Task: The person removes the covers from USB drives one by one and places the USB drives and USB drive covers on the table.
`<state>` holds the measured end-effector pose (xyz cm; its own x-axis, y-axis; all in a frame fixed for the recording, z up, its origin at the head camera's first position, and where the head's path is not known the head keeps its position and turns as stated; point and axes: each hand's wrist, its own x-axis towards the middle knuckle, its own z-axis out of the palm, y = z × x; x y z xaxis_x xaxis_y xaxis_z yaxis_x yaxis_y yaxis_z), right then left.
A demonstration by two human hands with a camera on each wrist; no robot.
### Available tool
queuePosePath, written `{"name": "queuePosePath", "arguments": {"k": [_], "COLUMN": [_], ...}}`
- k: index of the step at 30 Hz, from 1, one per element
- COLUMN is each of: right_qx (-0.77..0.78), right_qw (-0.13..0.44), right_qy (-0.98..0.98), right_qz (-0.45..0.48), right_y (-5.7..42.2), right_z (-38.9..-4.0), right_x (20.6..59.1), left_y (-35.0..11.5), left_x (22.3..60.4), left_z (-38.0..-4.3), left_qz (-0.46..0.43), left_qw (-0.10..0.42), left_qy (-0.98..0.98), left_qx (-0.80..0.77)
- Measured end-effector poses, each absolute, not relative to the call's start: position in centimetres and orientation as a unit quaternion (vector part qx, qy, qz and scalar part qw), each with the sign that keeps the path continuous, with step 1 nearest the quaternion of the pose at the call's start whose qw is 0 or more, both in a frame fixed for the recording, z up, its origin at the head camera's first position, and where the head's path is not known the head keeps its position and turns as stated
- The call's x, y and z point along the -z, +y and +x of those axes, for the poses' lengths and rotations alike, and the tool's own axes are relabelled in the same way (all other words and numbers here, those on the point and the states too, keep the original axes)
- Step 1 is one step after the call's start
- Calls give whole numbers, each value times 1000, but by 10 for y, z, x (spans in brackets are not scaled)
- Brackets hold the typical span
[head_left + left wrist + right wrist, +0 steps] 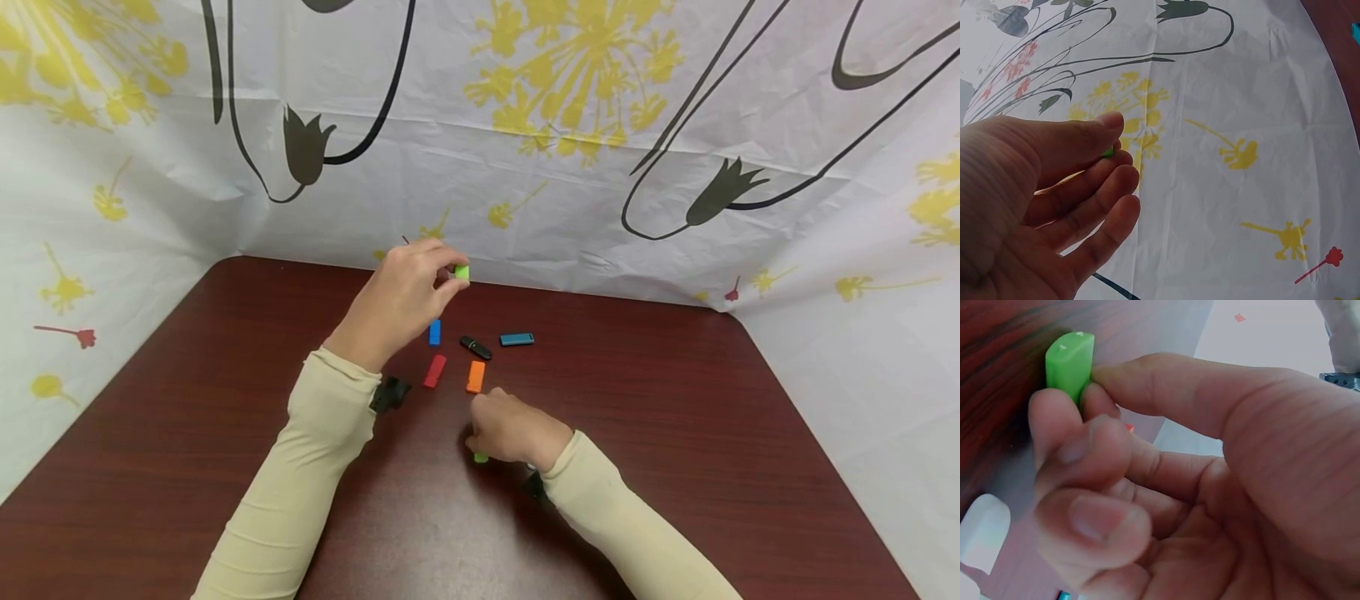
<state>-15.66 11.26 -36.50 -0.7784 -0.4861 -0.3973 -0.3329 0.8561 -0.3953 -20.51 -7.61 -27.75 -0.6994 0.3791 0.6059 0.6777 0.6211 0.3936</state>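
Note:
My left hand (pixel 401 292) is raised over the far part of the table. Its thumb and fingertips pinch a small bright green piece (pixel 462 273), mostly hidden by the fingers; in the left wrist view only a sliver of green (pixel 1108 152) shows. Down at the tabletop, my right hand (pixel 517 427) pinches a green USB stick (pixel 1070 362), whose rounded end pokes out past the fingertips. Just beyond that hand lies an orange USB stick (pixel 476 377), with a red one (pixel 435 371) to its left.
Farther back on the dark red-brown table (pixel 675 433) lie a blue stick (pixel 435 332), a black stick (pixel 476 347) with a pale band, and a teal stick (pixel 517 340). A white flower-printed sheet (pixel 420 108) hangs along the table's back and sides.

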Motion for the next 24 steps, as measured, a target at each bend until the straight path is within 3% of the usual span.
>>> {"name": "queuePosePath", "arguments": {"k": [7,17,24], "right_qx": [183,189,211], "right_qw": [232,73,-5], "right_qy": [930,954,956], "right_qz": [-219,-219,-204], "right_y": [122,158,185], "right_z": [-160,-173,-180], "right_x": [348,314,297], "left_y": [-77,-73,-73], "left_x": [277,280,283], "left_z": [-204,-203,-203], "left_qz": [-308,-300,-281], "left_qw": [239,167,129], "left_qy": [-868,-896,-913], "left_qx": [306,281,266]}}
